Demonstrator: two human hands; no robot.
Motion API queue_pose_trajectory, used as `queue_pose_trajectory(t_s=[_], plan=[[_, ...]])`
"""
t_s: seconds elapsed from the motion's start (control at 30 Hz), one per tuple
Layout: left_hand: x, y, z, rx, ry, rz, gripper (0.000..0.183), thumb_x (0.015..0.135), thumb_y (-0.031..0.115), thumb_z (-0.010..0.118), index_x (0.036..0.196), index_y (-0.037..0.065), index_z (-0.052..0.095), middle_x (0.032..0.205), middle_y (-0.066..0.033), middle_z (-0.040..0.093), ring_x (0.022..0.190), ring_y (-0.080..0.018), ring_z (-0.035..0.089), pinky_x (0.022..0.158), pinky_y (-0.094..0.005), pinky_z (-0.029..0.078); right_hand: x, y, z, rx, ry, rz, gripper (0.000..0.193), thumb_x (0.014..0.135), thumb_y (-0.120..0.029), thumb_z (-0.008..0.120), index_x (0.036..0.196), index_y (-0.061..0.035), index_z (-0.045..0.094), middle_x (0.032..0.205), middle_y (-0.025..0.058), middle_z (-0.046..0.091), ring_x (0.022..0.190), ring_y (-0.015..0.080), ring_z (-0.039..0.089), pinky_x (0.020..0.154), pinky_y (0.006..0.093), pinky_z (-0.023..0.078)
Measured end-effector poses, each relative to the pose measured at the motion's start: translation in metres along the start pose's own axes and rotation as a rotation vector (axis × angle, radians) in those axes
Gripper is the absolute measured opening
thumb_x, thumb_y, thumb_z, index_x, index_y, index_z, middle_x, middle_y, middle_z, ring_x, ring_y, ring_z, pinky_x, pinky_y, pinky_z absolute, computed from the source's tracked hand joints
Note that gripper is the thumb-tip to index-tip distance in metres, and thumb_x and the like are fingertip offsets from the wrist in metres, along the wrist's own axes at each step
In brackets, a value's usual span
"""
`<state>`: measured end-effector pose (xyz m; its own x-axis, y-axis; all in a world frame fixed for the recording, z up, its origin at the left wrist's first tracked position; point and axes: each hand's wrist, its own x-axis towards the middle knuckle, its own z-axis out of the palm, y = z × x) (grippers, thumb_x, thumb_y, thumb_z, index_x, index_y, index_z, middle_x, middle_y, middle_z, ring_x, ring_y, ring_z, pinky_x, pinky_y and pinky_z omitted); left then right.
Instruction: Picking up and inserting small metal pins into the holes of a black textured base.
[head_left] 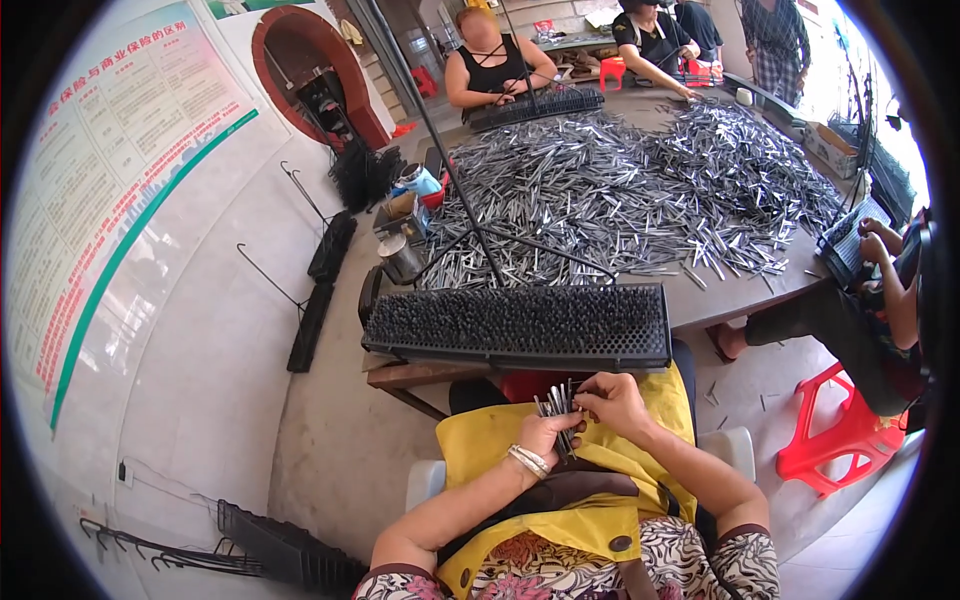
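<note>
My left hand [546, 438], with pale bangles at the wrist, is closed around a bunch of thin metal rods [552, 403] above my lap. The rods stick up past the thumb. My right hand [618, 402] pinches at the right side of the bunch, its fingertips on what looks like one thin rod. Just beyond both hands, a long black rack [640, 348] rests at the table's near edge. Dark upright pins fill much of it, while rows of open holes show at its right end. Tall black wire hanger rods rise from the rack.
A wide heap of metal rods [570, 190] covers much of the table [715, 298]. Cans and a metal cup [400, 260] stand at its left. Other people sit around it with racks. A red stool [840, 430] stands at right; black racks [312, 325] lean along the left wall.
</note>
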<state>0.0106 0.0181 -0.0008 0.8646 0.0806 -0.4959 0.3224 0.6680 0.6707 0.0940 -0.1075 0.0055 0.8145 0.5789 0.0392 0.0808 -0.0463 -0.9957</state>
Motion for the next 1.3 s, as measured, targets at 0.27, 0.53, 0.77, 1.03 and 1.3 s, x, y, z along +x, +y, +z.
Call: queue_pose_trajectory(t_s=[0.27,0.53,0.77,1.03,1.3], plan=[[-0.003,0.003,0.003,0.011,0.000,0.023,0.015,0.079,0.015,0.059,0.090,0.006,0.055,0.079,-0.0046,0.058,0.068,-0.0181,0.058,0.051,-0.0286,0.044,-0.003,-0.006,0.002,0.290,0.120,0.056,0.009,0.072,-0.001,0.061,0.078,0.0045,0.058,0.060,0.0045,0.057,0.048,0.0072,0.050,0.042,0.0197,0.039],[-0.008,-0.005,-0.002,-0.077,0.076,-0.026,0.014,0.079,0.015,0.058,0.086,0.003,0.057,0.073,-0.0076,0.059,0.064,-0.0193,0.059,0.049,-0.0301,0.046,-0.003,-0.012,-0.010,0.355,0.241,0.019,0.004,0.073,0.001,0.061,0.073,0.0027,0.057,0.059,0.0040,0.056,0.046,0.0081,0.050,0.043,0.0199,0.039],[-0.010,-0.003,-0.011,0.107,0.064,-0.129,0.013,0.079,0.015,0.056,0.079,0.003,0.055,0.065,-0.0085,0.057,0.055,-0.0192,0.058,0.044,-0.0301,0.047,0.019,-0.018,-0.048,-0.181,0.516,-0.257,0.007,0.073,-0.004,0.060,0.076,0.0027,0.060,0.057,0.0034,0.057,0.050,0.0079,0.052,0.046,0.0218,0.041],[-0.024,-0.009,-0.044,0.276,-0.178,-0.265,0.018,0.080,0.015,0.058,0.091,0.001,0.054,0.078,-0.0087,0.060,0.073,-0.0190,0.060,0.060,-0.0287,0.051,0.041,-0.004,-0.057,-0.058,0.547,-0.310,0.006,0.077,-0.002,0.059,0.080,0.0023,0.060,0.063,0.0014,0.056,0.054,0.0057,0.050,0.050,0.0180,0.039],[-0.033,-0.022,-0.051,0.325,-0.317,-0.214,0.023,0.080,0.015,0.058,0.096,0.000,0.053,0.084,-0.0100,0.061,0.077,-0.0163,0.058,0.068,-0.0274,0.049,0.054,0.013,-0.041,-0.304,0.521,-0.484,0.005,0.077,-0.003,0.060,0.080,0.0005,0.060,0.061,-0.0002,0.055,0.055,0.0047,0.050,0.051,0.0182,0.040]])
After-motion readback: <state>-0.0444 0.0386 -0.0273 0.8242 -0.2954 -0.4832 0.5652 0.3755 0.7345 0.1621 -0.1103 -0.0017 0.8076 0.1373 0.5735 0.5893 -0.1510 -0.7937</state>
